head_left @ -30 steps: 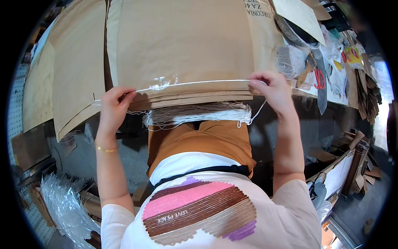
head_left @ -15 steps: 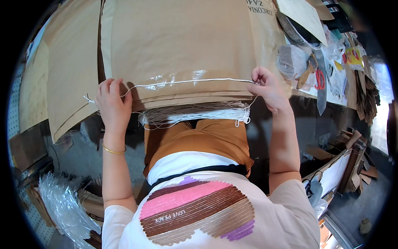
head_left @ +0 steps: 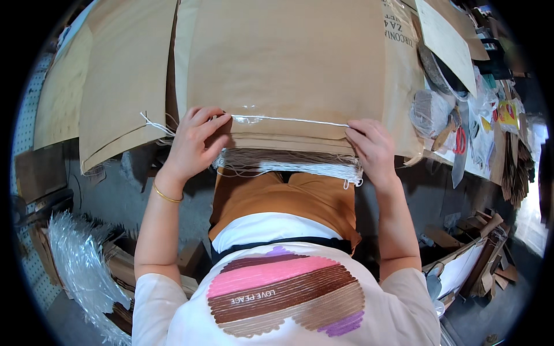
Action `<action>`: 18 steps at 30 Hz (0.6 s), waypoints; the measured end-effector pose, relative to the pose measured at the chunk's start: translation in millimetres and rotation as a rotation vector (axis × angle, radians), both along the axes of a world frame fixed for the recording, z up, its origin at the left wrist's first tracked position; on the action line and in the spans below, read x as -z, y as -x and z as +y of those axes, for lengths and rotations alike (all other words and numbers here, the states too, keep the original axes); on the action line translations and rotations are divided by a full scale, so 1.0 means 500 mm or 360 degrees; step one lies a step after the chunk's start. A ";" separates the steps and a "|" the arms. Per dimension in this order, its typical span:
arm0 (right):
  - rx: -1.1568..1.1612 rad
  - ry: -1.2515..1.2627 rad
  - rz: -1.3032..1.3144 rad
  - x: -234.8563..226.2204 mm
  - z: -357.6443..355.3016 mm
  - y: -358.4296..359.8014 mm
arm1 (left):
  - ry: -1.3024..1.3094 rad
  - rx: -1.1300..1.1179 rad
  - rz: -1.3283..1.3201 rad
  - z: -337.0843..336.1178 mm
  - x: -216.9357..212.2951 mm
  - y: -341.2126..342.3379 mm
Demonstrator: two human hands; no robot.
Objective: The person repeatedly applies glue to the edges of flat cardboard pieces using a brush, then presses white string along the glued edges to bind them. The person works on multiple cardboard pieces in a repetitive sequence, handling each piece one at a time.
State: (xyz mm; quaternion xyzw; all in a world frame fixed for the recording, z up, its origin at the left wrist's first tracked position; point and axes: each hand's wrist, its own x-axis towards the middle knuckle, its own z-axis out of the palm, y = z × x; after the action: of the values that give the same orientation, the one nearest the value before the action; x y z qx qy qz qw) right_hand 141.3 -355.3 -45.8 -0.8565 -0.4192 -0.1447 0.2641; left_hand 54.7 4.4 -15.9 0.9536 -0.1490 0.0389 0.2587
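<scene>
A white cord (head_left: 291, 120) runs nearly straight across the near end of a brown paper bag (head_left: 283, 63), which lies on top of a stack. My left hand (head_left: 199, 138) pinches it on the left, its fingers bent over the paper beside a shiny strip (head_left: 249, 109). At the other end my right hand (head_left: 372, 145) presses the cord between thumb and fingers near the bag's right corner. Loose white cord ends (head_left: 156, 123) stick out left of my left hand. Below the stack's near edge, a bundle of white cords (head_left: 300, 165) lies across my lap.
Another stack of brown paper (head_left: 124, 75) lies to the left. On the right are red-handled scissors (head_left: 460, 140), a long knife blade (head_left: 457, 173) jutting past the table edge, and a plastic-wrapped roll (head_left: 430, 112). Clear plastic strips (head_left: 81, 271) hang at lower left.
My left hand has moved right along the cord, shortening the span between my hands. The right hand has turned and lowered onto the bag's edge. The whole view has shifted.
</scene>
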 end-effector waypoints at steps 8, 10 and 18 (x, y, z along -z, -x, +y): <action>0.0817 -0.0176 0.0988 -0.019 0.039 -0.036 | 0.0159 -0.0620 0.0449 0.017 0.012 -0.053; 0.0768 0.0044 0.0572 0.000 0.047 -0.034 | -0.0084 -0.0687 0.0275 -0.002 0.024 -0.054; 0.0732 0.0209 -0.0167 0.041 0.130 0.005 | -0.0576 -0.0509 -0.0321 -0.099 0.032 -0.039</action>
State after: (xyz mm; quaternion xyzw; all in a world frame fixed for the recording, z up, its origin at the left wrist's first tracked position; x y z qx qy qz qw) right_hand 139.0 -290.4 -66.4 -0.9360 -0.2347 -0.2178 0.1460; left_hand 74.1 -45.2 -31.9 0.9871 -0.0259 0.1470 0.0582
